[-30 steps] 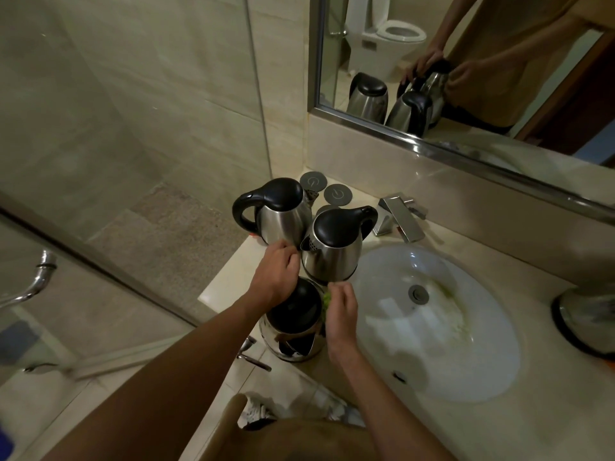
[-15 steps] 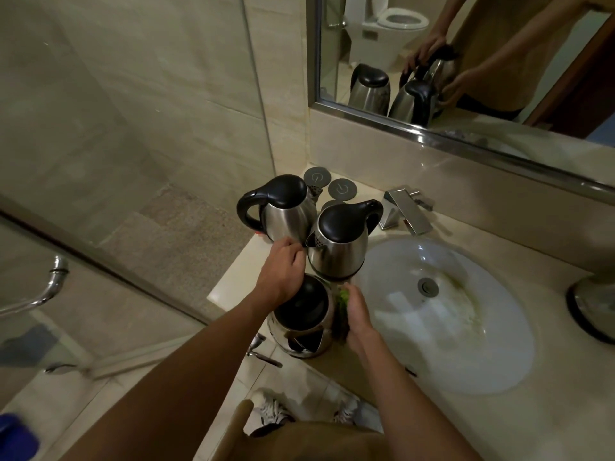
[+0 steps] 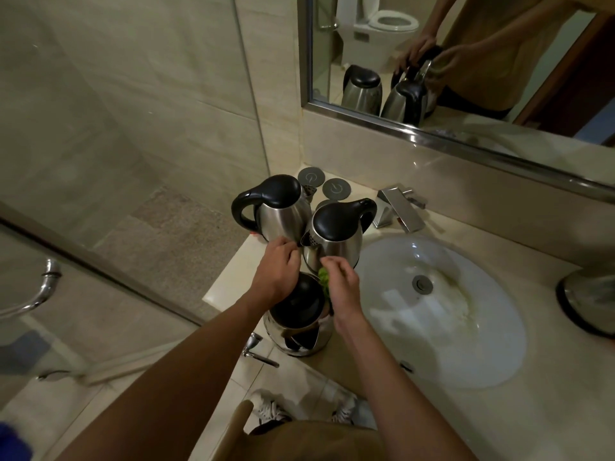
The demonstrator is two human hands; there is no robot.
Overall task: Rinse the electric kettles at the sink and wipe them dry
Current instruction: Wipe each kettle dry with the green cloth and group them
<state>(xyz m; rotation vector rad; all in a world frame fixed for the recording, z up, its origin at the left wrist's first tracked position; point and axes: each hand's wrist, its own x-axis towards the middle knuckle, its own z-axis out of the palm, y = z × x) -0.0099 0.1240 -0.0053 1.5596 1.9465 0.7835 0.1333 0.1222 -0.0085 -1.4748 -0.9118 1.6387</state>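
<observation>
Beige stone counter (image 3: pixel 565 410) runs beside the white sink (image 3: pixel 492 344), and all three kettles stand crowded at its corner, on the side of your hands away from the basin. Your left hand (image 3: pixel 278 276) sits on top of the nearest kettle (image 3: pixel 299 322), fingers curled over the far edge of its black lid; whether they really grip the handle you cannot tell, since the hand hides it. Your right hand (image 3: pixel 339 287) pinches a green cloth (image 3: pixel 323 273) just beside that kettle's upper right flank, thumb and fingers closed on it.

What the coming move turns on: the nearest kettle stands directly beneath your left hand, upright, its spout pointing back toward you. The sink lies off to the right of both hands, beyond your right wrist. The middle kettle (image 3: pixel 336 237) stands just past your fingertips, seemingly touching the cloth, and the far kettle (image 3: pixel 283 211) lies just beyond your left knuckles. So your left hand is nearer for lifting, and the carry probably goes rightward across your right arm.
</observation>
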